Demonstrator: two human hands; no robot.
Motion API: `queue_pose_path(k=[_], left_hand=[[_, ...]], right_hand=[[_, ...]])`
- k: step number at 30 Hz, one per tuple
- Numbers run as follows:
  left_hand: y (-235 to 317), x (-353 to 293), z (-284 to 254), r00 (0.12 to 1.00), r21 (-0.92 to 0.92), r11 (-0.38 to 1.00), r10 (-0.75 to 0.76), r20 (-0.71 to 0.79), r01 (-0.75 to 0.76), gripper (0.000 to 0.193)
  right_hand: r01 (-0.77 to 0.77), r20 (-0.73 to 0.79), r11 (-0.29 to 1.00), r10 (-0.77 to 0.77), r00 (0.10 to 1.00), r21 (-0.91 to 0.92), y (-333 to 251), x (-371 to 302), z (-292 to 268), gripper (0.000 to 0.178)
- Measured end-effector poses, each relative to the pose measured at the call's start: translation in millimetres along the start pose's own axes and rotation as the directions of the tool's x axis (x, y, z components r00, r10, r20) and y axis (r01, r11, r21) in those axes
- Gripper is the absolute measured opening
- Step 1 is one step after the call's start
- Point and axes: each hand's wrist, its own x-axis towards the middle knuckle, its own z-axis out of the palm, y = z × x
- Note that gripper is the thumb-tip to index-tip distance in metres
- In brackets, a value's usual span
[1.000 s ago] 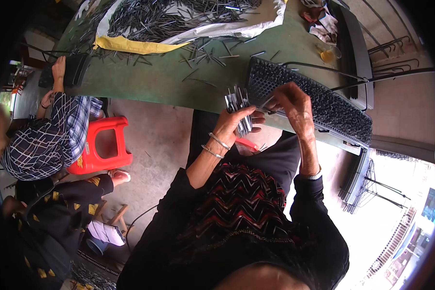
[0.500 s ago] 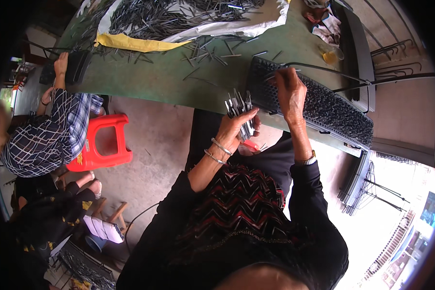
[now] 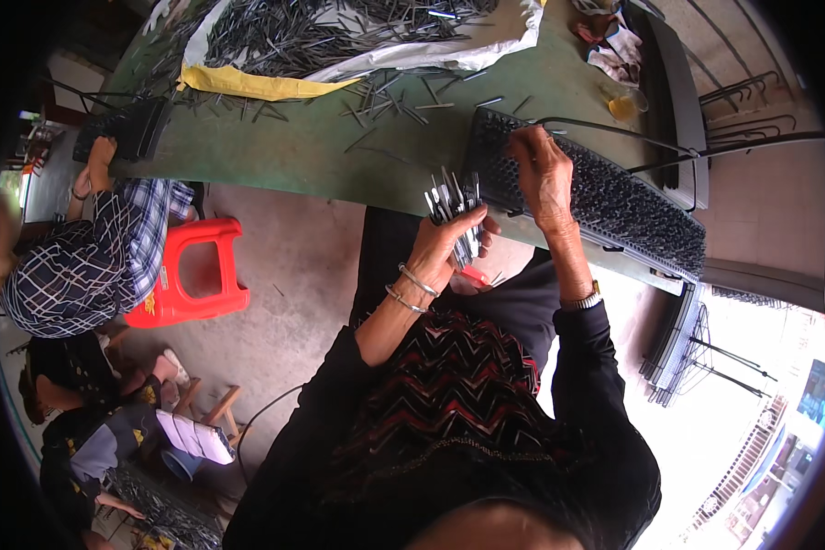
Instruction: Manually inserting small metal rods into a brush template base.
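Observation:
My left hand is closed around a bundle of thin metal pins that fan upward, just off the near edge of the green table. My right hand rests on a long black perforated block lying across the table's right part, fingertips pressed at its upper left end; whether a pin is pinched between them is hidden. Two bangles circle my left wrist and a watch sits on my right wrist.
A heap of loose metal pins lies on white sheeting at the table's far side, beside a yellow sheet. Another person in a checked shirt works at the left by a red plastic stool. Wire racks stand at right.
My right hand has moved from next to the pin bundle up and right onto the black block. My left hand keeps holding the bundle in about the same place.

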Motion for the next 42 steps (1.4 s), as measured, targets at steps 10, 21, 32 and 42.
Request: queue_pose_path(k=[10, 21, 32, 42], left_hand=[[-4.5, -3.1, -2.1, 1.0, 0.002, 1.0, -0.005, -0.004, 0.005, 0.015], [-9.6, -7.0, -2.1, 1.0, 0.028, 1.0, -0.006, -0.007, 0.006, 0.016], [-13.8, -9.2, 1.9, 1.0, 0.049, 0.998, -0.028, 0.003, 0.028, 0.018], [-11.7, -9.4, 3.1, 1.0, 0.096, 0.995, -0.016, 0.009, 0.015, 0.018]], right_hand=[[-0.036, 0.057, 0.999, 0.035, 0.998, 0.021, -3.0, 5.4, -5.3, 0.006], [0.098, 0.057, 0.992, -0.094, 0.994, -0.079, 3.5, 1.5, -2.3, 0.01], [0.203, 0.052, 0.928, -0.197, 0.979, -0.311, 7.5, -1.3, 8.6, 0.009], [-0.376, 0.462, 0.881, 0.216, 0.86, 0.288, -33.1, -28.3, -37.5, 0.021]])
